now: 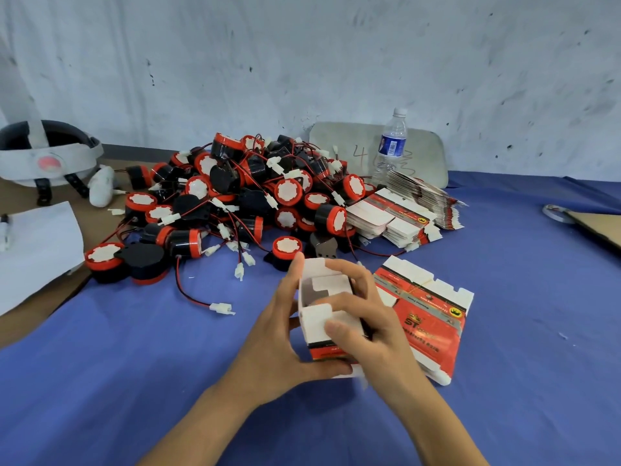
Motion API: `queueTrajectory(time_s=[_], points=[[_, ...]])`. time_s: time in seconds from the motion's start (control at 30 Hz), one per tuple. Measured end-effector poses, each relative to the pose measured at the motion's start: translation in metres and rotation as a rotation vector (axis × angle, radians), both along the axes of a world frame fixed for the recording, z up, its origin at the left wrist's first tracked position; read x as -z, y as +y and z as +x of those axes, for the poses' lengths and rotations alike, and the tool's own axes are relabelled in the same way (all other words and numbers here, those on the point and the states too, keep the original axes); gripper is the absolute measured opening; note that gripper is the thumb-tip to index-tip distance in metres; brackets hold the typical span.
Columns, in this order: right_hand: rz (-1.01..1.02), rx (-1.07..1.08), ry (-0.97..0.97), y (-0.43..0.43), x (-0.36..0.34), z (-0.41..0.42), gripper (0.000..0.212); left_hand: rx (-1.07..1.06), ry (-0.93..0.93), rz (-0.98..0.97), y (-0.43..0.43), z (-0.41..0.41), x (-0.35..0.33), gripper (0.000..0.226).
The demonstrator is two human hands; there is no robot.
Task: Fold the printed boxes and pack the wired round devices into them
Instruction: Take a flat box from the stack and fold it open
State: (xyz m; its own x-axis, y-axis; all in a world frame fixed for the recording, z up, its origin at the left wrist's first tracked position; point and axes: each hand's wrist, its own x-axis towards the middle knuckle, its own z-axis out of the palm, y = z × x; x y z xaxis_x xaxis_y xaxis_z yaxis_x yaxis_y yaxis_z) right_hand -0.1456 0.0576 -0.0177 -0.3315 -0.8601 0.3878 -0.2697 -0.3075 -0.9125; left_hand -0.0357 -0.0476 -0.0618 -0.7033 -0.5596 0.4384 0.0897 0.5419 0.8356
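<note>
Both hands hold a small white, red-printed box (317,322) above the blue cloth at centre front. Its top is open and the flaps stand up. My left hand (285,334) grips the box's left side, thumb under its lower edge. My right hand (364,317) curls over the right side with fingertips on the flaps. A flat printed box blank (433,317) lies just right of the hands. A big heap of black-and-red round devices (235,193) with red-black wires and white plugs sits behind. Stacks of flat blanks (403,213) lie right of the heap.
A water bottle (391,146) stands before a grey board (426,153) at the back. A white headset (47,156) and white paper (37,250) are at the left. A tape roll (554,212) and cardboard (598,227) sit at the right edge. A loose plug (221,308) lies left of my hands.
</note>
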Motion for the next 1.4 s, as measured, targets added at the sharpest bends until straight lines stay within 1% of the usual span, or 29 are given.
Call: queueTrajectory(time_s=[0.03,0.1,0.23,0.3,0.37,0.4,0.43,0.5,0.57,0.6,0.63,0.67,0.73,0.8,0.9,0.97,1.03,1.13,1.17,1.23,1.27,1.33,1.4], points=[[0.015,-0.006,0.038,0.000,0.000,0.002,0.010,-0.022,-0.003,-0.005,-0.001,0.000,0.001,0.123],[0.044,-0.009,0.082,-0.001,0.001,0.005,0.009,-0.018,-0.002,0.024,-0.004,0.001,0.004,0.125],[0.035,0.080,0.121,-0.004,0.003,0.009,0.018,-0.064,0.011,-0.081,-0.004,0.000,0.006,0.118],[0.012,0.118,0.148,-0.005,0.004,0.009,0.015,-0.061,0.054,-0.144,-0.002,-0.001,0.006,0.113],[0.012,0.144,0.164,-0.006,0.007,0.009,0.012,-0.050,0.096,-0.139,0.000,0.000,0.006,0.108],[0.012,0.146,0.151,-0.006,0.008,0.008,0.006,-0.041,0.117,-0.135,0.000,0.000,0.005,0.105],[0.012,0.143,0.126,-0.006,0.008,0.007,0.010,-0.044,0.135,-0.145,0.000,0.001,0.005,0.103],[0.013,0.121,0.083,-0.004,0.007,0.007,0.038,-0.073,0.142,-0.196,0.002,0.001,0.003,0.102],[0.007,0.120,0.140,-0.003,0.006,0.006,0.056,-0.103,0.128,-0.238,0.003,0.001,0.002,0.105],[-0.001,0.141,0.207,-0.003,0.005,0.006,0.061,-0.109,0.126,-0.242,0.004,0.001,0.002,0.109],[-0.011,0.168,0.271,-0.003,0.005,0.005,0.062,-0.110,0.128,-0.240,0.005,0.001,0.002,0.112],[-0.023,0.192,0.321,-0.003,0.005,0.005,0.056,-0.105,0.138,-0.239,0.004,0.002,0.002,0.115],[-0.056,0.215,0.339,-0.004,0.005,0.005,0.039,-0.089,0.161,-0.251,0.003,0.002,0.003,0.115],[-0.098,0.239,0.311,-0.004,0.005,0.006,0.030,-0.074,0.189,-0.275,0.003,0.001,0.002,0.105],[-0.125,0.274,0.290,-0.005,0.007,0.005,0.022,-0.075,0.247,-0.341,0.006,-0.001,-0.001,0.084],[-0.141,0.284,0.267,-0.007,0.008,0.005,0.021,-0.087,0.252,-0.392,0.007,-0.001,-0.003,0.079],[-0.156,0.298,0.234,-0.008,0.008,0.006,0.019,-0.079,0.201,-0.422,0.008,-0.001,-0.005,0.078],[-0.187,0.338,0.220,-0.009,0.010,0.005,0.022,-0.078,0.188,-0.518,0.009,-0.003,-0.004,0.064],[-0.200,0.333,0.170,-0.009,0.011,0.006,0.021,-0.081,0.194,-0.534,0.009,-0.004,-0.003,0.061],[-0.228,0.317,0.020,-0.008,0.013,0.010,0.028,-0.097,0.201,-0.555,0.010,-0.005,-0.003,0.056],[-0.247,0.334,-0.014,-0.007,0.014,0.012,0.028,-0.105,0.204,-0.562,0.010,-0.004,-0.003,0.055],[-0.272,0.399,0.018,-0.007,0.016,0.015,0.025,-0.112,0.212,-0.577,0.009,-0.005,-0.003,0.051],[-0.279,0.417,0.035,-0.008,0.016,0.016,0.024,-0.118,0.213,-0.597,0.009,-0.006,-0.002,0.048]])
